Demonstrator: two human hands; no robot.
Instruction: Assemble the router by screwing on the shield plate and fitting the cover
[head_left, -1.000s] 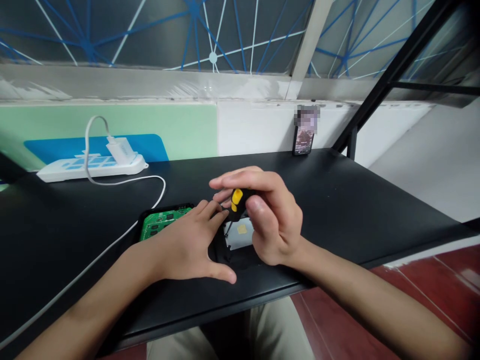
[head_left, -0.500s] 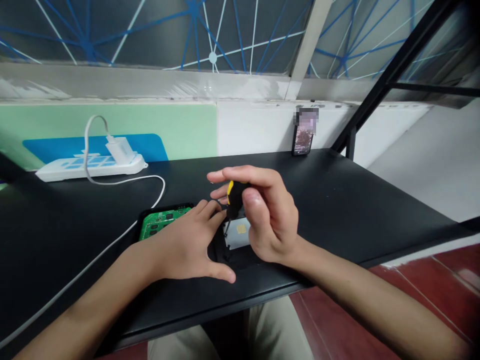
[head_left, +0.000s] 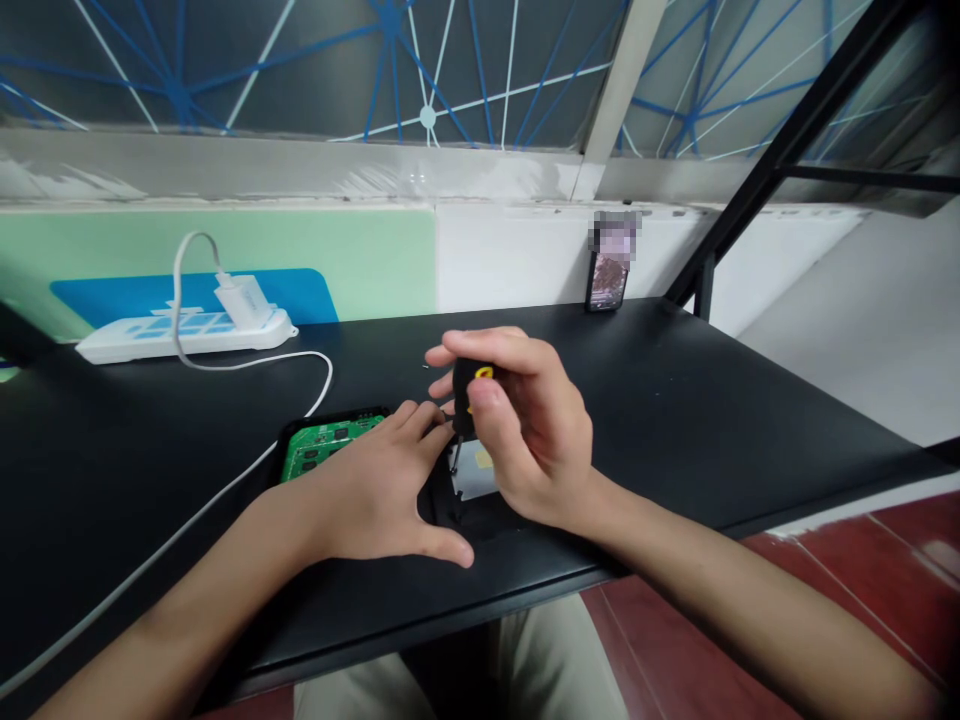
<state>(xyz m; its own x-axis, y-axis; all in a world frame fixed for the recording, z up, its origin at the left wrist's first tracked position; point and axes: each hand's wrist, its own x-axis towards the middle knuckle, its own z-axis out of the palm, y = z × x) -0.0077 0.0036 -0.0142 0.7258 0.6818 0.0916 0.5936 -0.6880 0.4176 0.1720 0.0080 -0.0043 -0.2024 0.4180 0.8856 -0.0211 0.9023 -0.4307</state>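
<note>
My right hand (head_left: 536, 430) is closed around a black and yellow screwdriver (head_left: 466, 395), held nearly upright. Its thin shaft points down to the left edge of a silver metal plate (head_left: 472, 478), which has a small yellowish square on it. This plate sits in a black casing, partly hidden under my right hand. My left hand (head_left: 386, 475) lies flat across the black casing, thumb stretched out to the side, fingertips close to the screwdriver. Beyond my left hand shows a green circuit board (head_left: 319, 445) in a black frame, partly covered by the hand.
A white power strip (head_left: 187, 335) with a charger (head_left: 246, 300) plugged in stands at the back left. Its white cable (head_left: 217, 490) runs along the left of the black table (head_left: 720, 430). A phone (head_left: 607, 275) leans against the wall. A tiny object (head_left: 425, 366) lies behind my hands.
The screwdriver handle has turned within my right fingers, and its yellow marking shows from another side. My right thumb has shifted slightly left. My left hand stays in place.
</note>
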